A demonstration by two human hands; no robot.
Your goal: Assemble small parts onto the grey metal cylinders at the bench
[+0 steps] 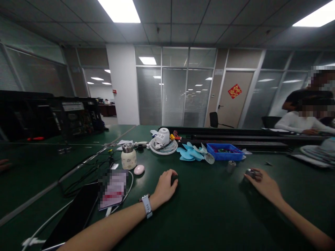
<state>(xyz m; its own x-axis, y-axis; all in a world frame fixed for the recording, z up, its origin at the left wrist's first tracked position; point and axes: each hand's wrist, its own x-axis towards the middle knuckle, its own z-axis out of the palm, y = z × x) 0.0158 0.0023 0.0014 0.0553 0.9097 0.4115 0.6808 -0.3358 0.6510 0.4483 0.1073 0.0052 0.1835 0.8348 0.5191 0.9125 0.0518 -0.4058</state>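
Hands rest apart on a dark green table [209, 216], seen from a head-worn camera. The left hand [165, 186], with a watch [147, 205] on its wrist, is curled over a small dark object [174, 180], its fingers closed around the near side; most of the object is hidden, so what it is cannot be told. The right hand [263, 183], at 3 o'clock from the left and well apart from it, pinches a small dark and silvery part [250, 173] at its fingertips.

At 12 o'clock from the left hand lies a white fan motor housing [162, 136] on a round white grille [164, 148]. At 1 o'clock are light blue fan blades [190, 153], and beyond them a blue tray [224, 152] of small parts. A small grey cylinder [231, 165] stands near the right hand, at its 10 o'clock.

At 10 o'clock from the left hand sit a pink oval object [139, 169] and a cream flask [128, 157] with a metal lid. At 9 o'clock lie a phone [114, 190], a dark tablet [75, 216] and white cables [47, 223].

Two other people sit at the far right, at a separate bench.

Risks, judged from the layout: the small part is held only at the fingertips and could slip and roll across the dark surface, where it would be hard to spot. The left forearm lies near the cables and phone, and a sweep could drag them.
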